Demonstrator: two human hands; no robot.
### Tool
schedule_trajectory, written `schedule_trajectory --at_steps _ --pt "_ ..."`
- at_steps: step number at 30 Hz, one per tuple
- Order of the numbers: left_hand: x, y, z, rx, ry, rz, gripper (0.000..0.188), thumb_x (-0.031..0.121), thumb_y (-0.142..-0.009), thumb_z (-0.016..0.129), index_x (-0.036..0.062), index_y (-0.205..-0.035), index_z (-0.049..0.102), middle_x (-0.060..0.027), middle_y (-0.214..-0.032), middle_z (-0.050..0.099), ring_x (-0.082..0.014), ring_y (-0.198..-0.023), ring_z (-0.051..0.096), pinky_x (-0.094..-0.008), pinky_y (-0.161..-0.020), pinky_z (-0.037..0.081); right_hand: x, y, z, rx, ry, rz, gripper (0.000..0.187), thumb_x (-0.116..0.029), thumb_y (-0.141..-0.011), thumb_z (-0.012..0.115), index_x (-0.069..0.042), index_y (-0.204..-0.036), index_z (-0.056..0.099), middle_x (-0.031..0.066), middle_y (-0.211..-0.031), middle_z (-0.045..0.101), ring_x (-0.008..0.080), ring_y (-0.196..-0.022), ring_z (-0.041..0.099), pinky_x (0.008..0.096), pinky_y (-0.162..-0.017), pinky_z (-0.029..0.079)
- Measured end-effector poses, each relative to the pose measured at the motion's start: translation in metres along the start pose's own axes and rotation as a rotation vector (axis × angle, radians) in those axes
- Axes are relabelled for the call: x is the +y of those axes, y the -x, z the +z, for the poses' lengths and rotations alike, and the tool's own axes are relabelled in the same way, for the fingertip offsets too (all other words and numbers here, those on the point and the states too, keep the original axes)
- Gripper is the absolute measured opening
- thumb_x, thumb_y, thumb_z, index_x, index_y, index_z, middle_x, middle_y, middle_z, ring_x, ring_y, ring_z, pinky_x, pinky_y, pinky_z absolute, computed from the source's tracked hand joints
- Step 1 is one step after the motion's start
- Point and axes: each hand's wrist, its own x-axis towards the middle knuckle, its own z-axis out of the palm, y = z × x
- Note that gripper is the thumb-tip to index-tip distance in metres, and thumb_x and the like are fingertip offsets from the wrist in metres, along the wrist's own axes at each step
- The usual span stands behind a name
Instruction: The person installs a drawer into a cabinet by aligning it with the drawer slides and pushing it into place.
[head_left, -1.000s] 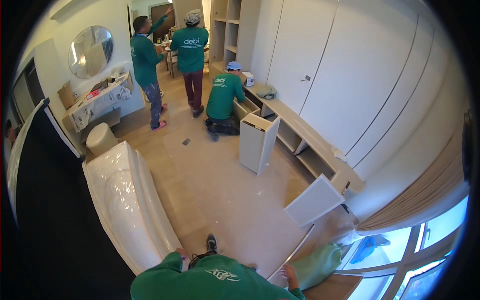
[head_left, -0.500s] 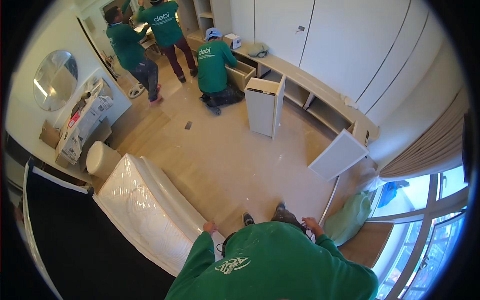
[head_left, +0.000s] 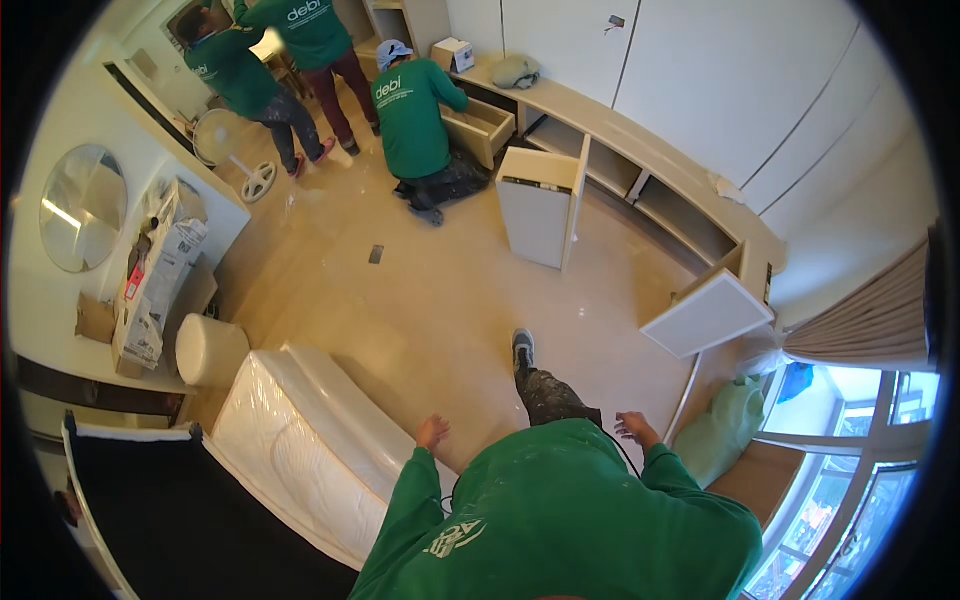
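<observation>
My left hand (head_left: 432, 432) hangs free, fingers apart, holding nothing, just above the near corner of a white plastic-wrapped mattress (head_left: 300, 440). My right hand (head_left: 636, 428) is also spread and holds nothing, out to my right near a light green sack (head_left: 725, 430) by the window. Between the hands my green sweatshirt (head_left: 560, 520) fills the lower middle. One leg is stretched forward, with its shoe (head_left: 523, 350) on the beige floor.
A loose drawer unit (head_left: 540, 205) stands upright mid-floor. A low cabinet door (head_left: 705, 315) hangs open on the right. Three people in green shirts work at the back, one kneeling (head_left: 415, 115) at a drawer. A round stool (head_left: 210, 350) and a black panel (head_left: 170, 510) stand left.
The view has swung round and my body has come further into it. Both hands now show out at my sides, and my leg has stepped forward.
</observation>
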Motion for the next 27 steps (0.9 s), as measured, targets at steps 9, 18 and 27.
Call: schedule_trajectory --at_steps 9,18,27 --pt "0.172 -0.069 -0.019 0.195 -0.226 -0.219 0.044 0.039 -0.098 0.056 0.0054 -0.127 0.057 -0.0131 -0.103 0.069 -0.0247 -0.086 0.067 -0.0404 -0.075 0.056 -0.403 -0.056 0.088 -0.085 -0.057 -0.629 0.031 -0.032 -0.096 0.063 -0.001 -0.096 0.068 0.0033 -0.081 0.063 0.0126 -0.074 0.057 0.0302 -0.065 0.046" --pt "0.376 -0.206 -0.045 0.181 -0.01 -0.13 0.054 0.046 -0.101 0.054 0.0053 -0.136 0.052 -0.0149 -0.117 0.066 -0.0227 -0.102 0.064 -0.0386 -0.083 0.055 -0.826 -0.064 0.191 -0.423 -0.24 -0.861 0.023 -0.028 -0.099 0.062 -0.007 -0.108 0.067 0.0018 -0.093 0.067 0.0107 -0.083 0.061 0.0277 -0.076 0.05" --pt "0.689 -0.44 0.151 0.02 -0.26 0.094 0.034 0.033 -0.099 0.059 0.005 -0.118 0.059 -0.0094 -0.103 0.071 -0.0163 -0.087 0.067 -0.0292 -0.071 0.053 -1.005 -0.297 0.202 -0.311 -0.593 -0.428 0.035 -0.043 -0.098 0.06 -0.014 -0.118 0.062 0.0007 -0.098 0.065 0.0154 -0.087 0.063 0.0332 -0.084 0.051"
